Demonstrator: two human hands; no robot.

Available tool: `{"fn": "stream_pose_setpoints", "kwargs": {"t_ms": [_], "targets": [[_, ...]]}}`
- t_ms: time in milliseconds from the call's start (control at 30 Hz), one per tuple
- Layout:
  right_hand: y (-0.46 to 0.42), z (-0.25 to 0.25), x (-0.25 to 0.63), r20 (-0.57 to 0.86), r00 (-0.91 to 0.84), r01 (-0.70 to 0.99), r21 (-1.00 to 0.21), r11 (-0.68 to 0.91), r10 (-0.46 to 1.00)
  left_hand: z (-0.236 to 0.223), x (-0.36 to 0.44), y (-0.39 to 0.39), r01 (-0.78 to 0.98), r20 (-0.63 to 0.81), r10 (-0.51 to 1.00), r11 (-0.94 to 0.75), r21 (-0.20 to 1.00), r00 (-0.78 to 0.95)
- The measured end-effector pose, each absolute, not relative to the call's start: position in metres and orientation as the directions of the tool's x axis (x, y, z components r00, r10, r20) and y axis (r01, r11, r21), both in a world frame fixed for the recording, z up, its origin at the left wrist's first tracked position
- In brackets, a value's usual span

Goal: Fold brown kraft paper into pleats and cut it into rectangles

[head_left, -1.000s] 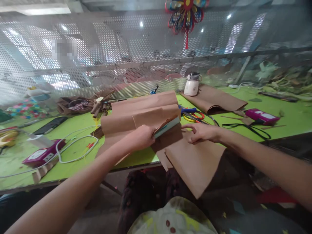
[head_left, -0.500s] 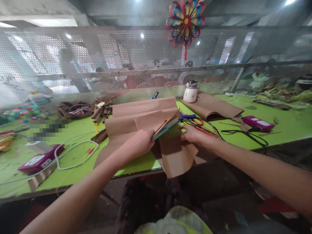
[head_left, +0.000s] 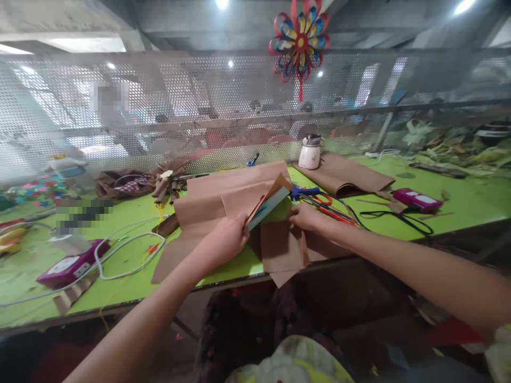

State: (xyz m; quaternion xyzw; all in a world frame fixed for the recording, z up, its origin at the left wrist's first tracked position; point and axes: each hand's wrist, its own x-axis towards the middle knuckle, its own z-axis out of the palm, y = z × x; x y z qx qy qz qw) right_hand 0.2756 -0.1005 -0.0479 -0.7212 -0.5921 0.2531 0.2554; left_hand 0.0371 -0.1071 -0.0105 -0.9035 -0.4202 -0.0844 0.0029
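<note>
My left hand [head_left: 225, 240] is closed on the lower end of a thin book [head_left: 266, 203] with a blue-green cover, tilted up over the green table [head_left: 131, 266]. My right hand [head_left: 305, 217] pinches the top edge of a small brown paper sheet [head_left: 283, 247] that lies on the table just right of the book and hangs a little over the front edge. A larger folded brown paper [head_left: 223, 199] is spread under and behind the book.
Scissors with blue and red handles [head_left: 315, 196] lie just behind my right hand. A white jar [head_left: 310, 152], another brown paper stack [head_left: 345, 174], two magenta devices [head_left: 417, 200] [head_left: 67, 264], white cable [head_left: 128, 250] and a black cord [head_left: 399, 219] sit around. A perforated metal screen [head_left: 199, 106] backs the table.
The small brown sheet was pulled up from hanging over the table edge and now lies mostly on the table. My right hand moved left toward the book; the book tilted higher.
</note>
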Motion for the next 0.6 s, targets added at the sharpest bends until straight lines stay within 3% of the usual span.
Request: {"fn": "stream_pose_setpoints", "kwargs": {"t_ms": [133, 267, 433, 600], "targets": [[-0.107, -0.053, 0.280, 0.019, 0.111, 0.858, -0.506, -0.086, 0.994, -0.017, 0.039, -0.111, 0.766, 0.148, 0.767, -0.638, 0.081, 0.624], [-0.117, -0.058, 0.277, 0.119, 0.075, 0.926, -0.377, -0.025, 0.990, -0.022, 0.044, -0.117, 0.767, 0.125, 0.761, -0.641, 0.001, 0.636], [-0.124, -0.050, 0.296, 0.165, 0.010, 0.955, -0.295, 0.040, 0.986, -0.030, 0.052, -0.130, 0.677, 0.074, 0.674, -0.725, -0.125, 0.735], [-0.137, -0.041, 0.356, 0.175, 0.086, 0.967, -0.253, -0.039, 0.981, -0.034, 0.058, -0.133, 0.687, 0.078, 0.686, -0.706, -0.172, 0.723]]}}
